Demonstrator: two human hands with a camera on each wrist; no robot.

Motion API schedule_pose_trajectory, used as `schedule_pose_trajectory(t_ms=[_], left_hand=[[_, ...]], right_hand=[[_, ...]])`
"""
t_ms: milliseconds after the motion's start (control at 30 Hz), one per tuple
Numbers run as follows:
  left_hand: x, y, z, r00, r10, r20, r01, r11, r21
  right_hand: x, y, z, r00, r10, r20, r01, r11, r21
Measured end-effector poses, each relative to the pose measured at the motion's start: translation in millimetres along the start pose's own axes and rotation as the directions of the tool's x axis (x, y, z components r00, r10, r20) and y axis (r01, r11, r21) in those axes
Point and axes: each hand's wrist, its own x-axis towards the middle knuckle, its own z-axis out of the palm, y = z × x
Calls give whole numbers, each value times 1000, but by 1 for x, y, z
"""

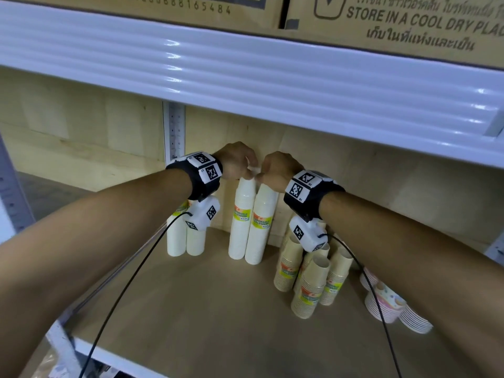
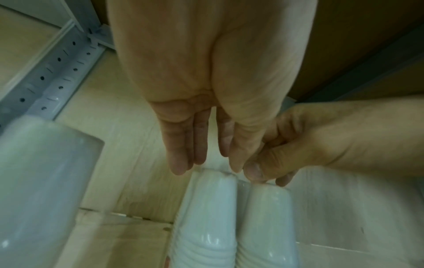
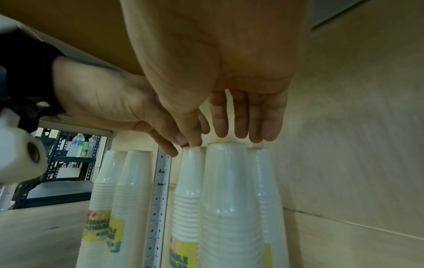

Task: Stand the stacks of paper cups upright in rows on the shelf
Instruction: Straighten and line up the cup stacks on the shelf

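Observation:
Two tall wrapped white cup stacks, the left stack (image 1: 241, 219) and the right stack (image 1: 263, 227), stand upright side by side against the back wall of the shelf (image 1: 191, 301). My left hand (image 1: 245, 173) pinches the top of the left stack (image 2: 211, 208). My right hand (image 1: 260, 175) pinches the top of the right stack (image 2: 266, 217), thumb against curled forefinger. In the right wrist view my right hand (image 3: 197, 141) points down over the tops, and a third white stack (image 3: 268, 190) stands close behind. My other fingers hang fairly straight.
Another pair of white stacks (image 1: 185, 241) stands upright to the left by the perforated upright (image 1: 173, 132). Beige cup stacks (image 1: 311, 276) cluster at the right, with patterned pink cups (image 1: 384, 301) beyond. The upper shelf beam (image 1: 245, 77) hangs close above my hands.

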Motion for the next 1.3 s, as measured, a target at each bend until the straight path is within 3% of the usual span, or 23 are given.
schedule_pose_trajectory(t_ms=[233,467,767,933,1300], left_hand=[[-10,-18,-45,995,-75,-70,83,988,127],[-31,-58,-75,970,-211,-123,224,970,99],[-57,-99,-63,942,-332,-51,335,937,100],[-65,-108,-44,941,-338,-19,338,940,33],[-71,-105,-40,955,-286,-80,290,956,44]], right_hand=[[6,-31,-5,992,-124,-25,124,992,-2],[14,-70,10,971,-238,19,238,971,23],[27,-103,45,942,-319,108,313,947,71],[36,-111,63,943,-276,186,271,961,53],[34,-104,66,950,-272,152,267,962,54]])
